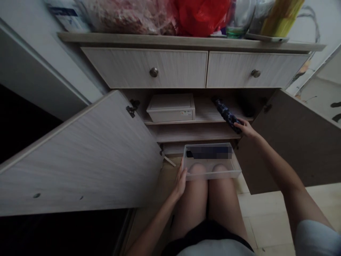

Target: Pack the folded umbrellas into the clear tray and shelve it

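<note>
My right hand (245, 128) is wrapped round the near end of a folded umbrella (226, 113), dark blue with a pattern. The umbrella slants across the upper shelf of the open cabinet, its far end pointing left and back. On my knees rests a see-through plastic box (213, 175), steadied by my left hand (181, 179), which grips its left side. Along the far side of that box lies a long dark blue item (210, 153), blurred by blocks so that its kind cannot be made out.
A lidded white box (171, 108) stands on the upper shelf at left. Cabinet doors swing out on the left (87, 160) and right (290, 142). Above are two shut drawers (181, 67). Bags, including a red bag (201, 17), and a glass jar (239, 21) crowd the top.
</note>
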Demonstrator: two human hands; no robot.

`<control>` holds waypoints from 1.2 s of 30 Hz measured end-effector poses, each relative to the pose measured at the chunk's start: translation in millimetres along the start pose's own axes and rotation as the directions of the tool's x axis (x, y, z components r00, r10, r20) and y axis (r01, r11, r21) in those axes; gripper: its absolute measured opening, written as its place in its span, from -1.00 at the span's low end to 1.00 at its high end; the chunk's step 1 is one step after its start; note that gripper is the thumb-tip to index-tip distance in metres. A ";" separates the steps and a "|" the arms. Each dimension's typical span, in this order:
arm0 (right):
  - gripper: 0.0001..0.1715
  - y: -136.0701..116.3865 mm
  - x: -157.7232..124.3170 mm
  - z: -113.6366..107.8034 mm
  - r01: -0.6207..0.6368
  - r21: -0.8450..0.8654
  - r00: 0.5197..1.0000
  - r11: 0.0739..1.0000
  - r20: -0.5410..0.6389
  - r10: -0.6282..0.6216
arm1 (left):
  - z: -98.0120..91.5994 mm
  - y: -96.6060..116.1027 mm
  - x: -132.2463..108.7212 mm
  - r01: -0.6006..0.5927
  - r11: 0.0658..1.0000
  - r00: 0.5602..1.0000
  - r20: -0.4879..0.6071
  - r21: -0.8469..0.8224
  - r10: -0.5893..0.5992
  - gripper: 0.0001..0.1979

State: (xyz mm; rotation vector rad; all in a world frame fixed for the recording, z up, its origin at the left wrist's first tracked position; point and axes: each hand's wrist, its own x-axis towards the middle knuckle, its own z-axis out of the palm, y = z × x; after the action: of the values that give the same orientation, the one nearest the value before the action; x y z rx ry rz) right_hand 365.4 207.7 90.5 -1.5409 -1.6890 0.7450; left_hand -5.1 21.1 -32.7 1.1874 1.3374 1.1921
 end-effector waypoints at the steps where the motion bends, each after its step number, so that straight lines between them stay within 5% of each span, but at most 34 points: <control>1: -0.32 0.6 -12.9 1.0 -0.020 0.090 0.998 0.996 0.058 0.015 | 0.6 -0.1 0.5 -0.004 1.000 1.000 0.004 0.005 0.004 -0.23; 6: -0.25 -6.7 -61.2 5.2 0.053 0.177 0.942 0.983 0.317 -0.108 | 1.6 2.5 0.5 -0.015 0.999 1.000 0.028 0.033 0.014 -0.21; 11: -0.34 -19.2 -81.6 18.8 0.308 0.034 0.792 0.951 0.545 -0.276 | 2.2 5.6 -2.9 -0.017 0.998 0.999 0.035 0.061 0.015 -0.22; 16: -0.41 -25.9 -93.5 37.1 0.495 -0.115 0.678 0.861 0.671 -0.300 | 1.6 11.8 -7.6 -0.015 0.997 0.999 0.044 0.080 0.011 -0.22; 23: -0.43 -22.8 -101.1 53.5 0.568 -0.220 0.669 0.793 0.685 -0.290 | -1.1 16.7 -9.0 -0.023 0.998 0.999 0.045 0.058 0.021 -0.24; 29: -0.46 -22.6 -112.1 66.8 0.569 -0.373 0.745 0.733 0.611 -0.267 | -1.1 13.5 -7.7 -0.007 0.999 0.999 0.050 0.047 0.005 -0.19; 36: -0.61 -47.3 -120.7 75.0 0.558 -0.634 0.797 0.536 0.590 -0.132 | 0.1 11.0 -7.9 -0.023 0.999 0.998 0.057 0.046 0.021 -0.21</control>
State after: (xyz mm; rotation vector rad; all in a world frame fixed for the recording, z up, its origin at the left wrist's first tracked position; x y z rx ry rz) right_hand 280.0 86.2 70.5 -1.4861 -2.8982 0.0972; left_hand -3.7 13.9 -21.4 1.2631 1.3191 1.1397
